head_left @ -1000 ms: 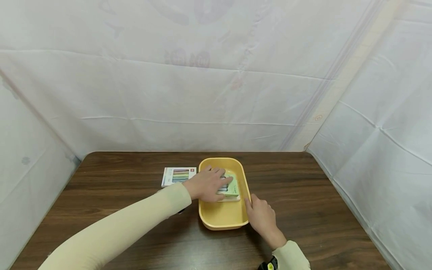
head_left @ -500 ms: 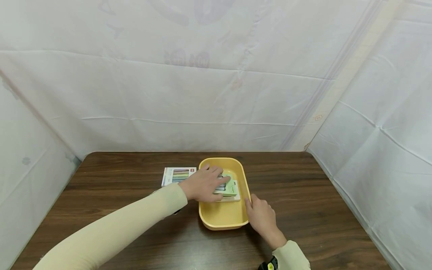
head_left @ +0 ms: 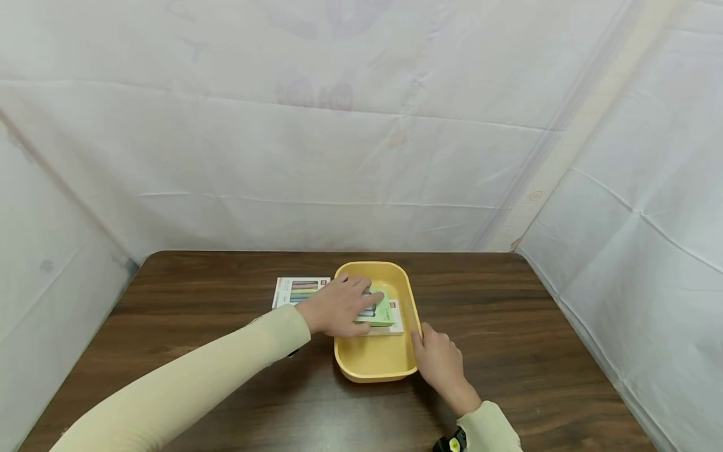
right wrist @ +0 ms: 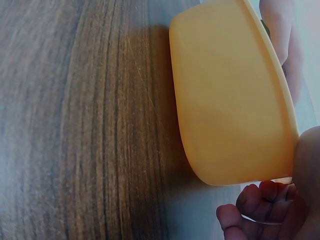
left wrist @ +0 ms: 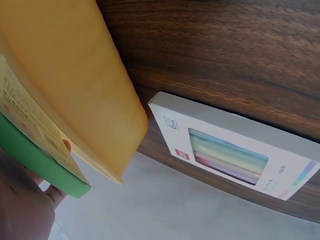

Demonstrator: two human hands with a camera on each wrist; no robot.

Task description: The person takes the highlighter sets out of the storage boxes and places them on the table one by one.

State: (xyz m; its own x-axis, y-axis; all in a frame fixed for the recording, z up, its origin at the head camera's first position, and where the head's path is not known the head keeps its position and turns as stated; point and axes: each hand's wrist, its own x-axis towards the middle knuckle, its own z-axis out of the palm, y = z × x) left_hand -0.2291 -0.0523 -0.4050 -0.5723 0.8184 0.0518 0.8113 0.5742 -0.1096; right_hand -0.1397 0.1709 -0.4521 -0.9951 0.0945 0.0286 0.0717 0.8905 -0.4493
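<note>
My left hand (head_left: pixel 336 307) reaches into the yellow plastic tub (head_left: pixel 375 361) and grips a green box (head_left: pixel 385 312) with a window in its top. In the left wrist view the green box (left wrist: pixel 47 162) is tilted, with fingertips at its edge. Beneath the green box in the tub lies a white box (head_left: pixel 398 317) with a red mark, mostly covered. My right hand (head_left: pixel 440 361) holds the tub's right rim, thumb on the inner side and fingers outside. In the right wrist view the tub's outer wall (right wrist: pixel 230 100) is seen beside the curled fingers (right wrist: pixel 260 202).
Left of the tub lies a white box of pastel pens (left wrist: pixel 230 150), flat on the dark wooden table (head_left: pixel 508 326). It is close to the tub's wall. White sheeting (head_left: pixel 339 157) hangs behind the table and at both sides.
My left hand has shifted slightly left with the green box, and more of the white box beneath it shows. The right hand and the tub stay in place.
</note>
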